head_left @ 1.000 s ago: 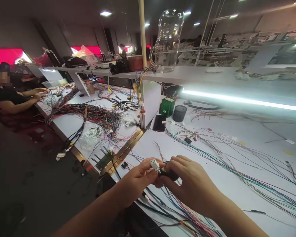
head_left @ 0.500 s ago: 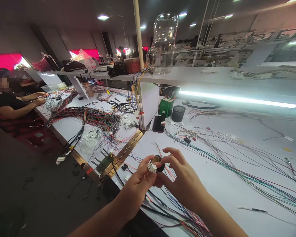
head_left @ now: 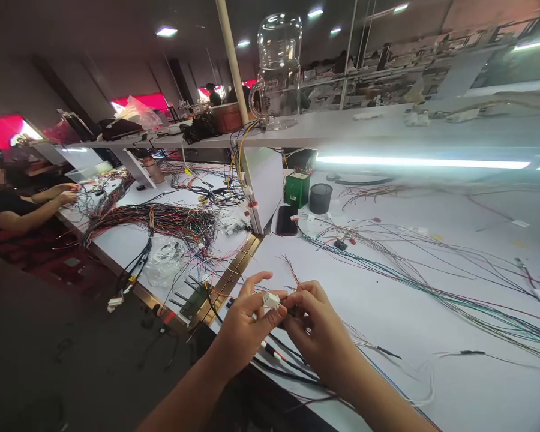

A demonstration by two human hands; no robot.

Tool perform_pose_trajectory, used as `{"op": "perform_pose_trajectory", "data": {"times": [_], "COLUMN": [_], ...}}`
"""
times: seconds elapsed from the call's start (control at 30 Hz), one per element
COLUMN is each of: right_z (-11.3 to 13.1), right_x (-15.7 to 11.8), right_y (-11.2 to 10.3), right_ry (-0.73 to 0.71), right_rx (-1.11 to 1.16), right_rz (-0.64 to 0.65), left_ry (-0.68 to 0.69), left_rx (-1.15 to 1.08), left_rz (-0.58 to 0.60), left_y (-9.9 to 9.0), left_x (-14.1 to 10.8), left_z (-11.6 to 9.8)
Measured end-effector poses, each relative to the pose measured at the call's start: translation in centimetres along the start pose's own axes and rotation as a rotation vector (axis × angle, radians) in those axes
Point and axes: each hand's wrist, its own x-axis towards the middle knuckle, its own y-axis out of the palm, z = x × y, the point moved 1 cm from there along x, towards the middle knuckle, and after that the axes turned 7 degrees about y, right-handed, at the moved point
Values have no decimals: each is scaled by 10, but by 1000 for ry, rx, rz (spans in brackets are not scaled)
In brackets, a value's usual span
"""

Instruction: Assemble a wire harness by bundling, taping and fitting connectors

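Observation:
My left hand point(head_left: 247, 324) pinches a small white multi-hole connector housing point(head_left: 271, 300) between thumb and fingers, its open face turned up and left. Close against it on the right, my right hand point(head_left: 312, 324) has thumb and fingers drawn together beside the housing. What those fingers grip is hidden; only a dark bit shows between the hands. Beneath both hands run black-sleeved cables point(head_left: 292, 366) with a red and white section, and thin coloured wires.
A long wire bundle point(head_left: 400, 276) crosses the white table on the right. Behind stand a phone point(head_left: 287, 220), a green box point(head_left: 297, 189) and a black mesh cup point(head_left: 320, 198). A glass jug point(head_left: 279, 72) is on the shelf. Left, a co-worker point(head_left: 13, 204) sits by a wire heap point(head_left: 171, 219).
The black tape roll seen between my hands is now out of sight. My right fingers have closed in beside the connector, and a left finger has lifted. The view has shifted slightly.

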Motion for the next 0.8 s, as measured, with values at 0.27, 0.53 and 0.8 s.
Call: {"op": "perform_pose_trajectory", "data": {"times": [0.27,0.53,0.8], "right_z": [7,-6,-26], "right_x": [-6,-8,-5], "right_y": [-13,-10,-8], "right_ry": [63,-105,169], "right_rx": [44,-148,314], "right_rz": [148,60,-124], "left_ry": [-38,-159,-16], "left_rx": [-45,-317,-397], "left_rz": [112,32,-59], "left_y": [-4,5,13], "left_x": [13,17,14], "left_z": [-2,12,25]}}
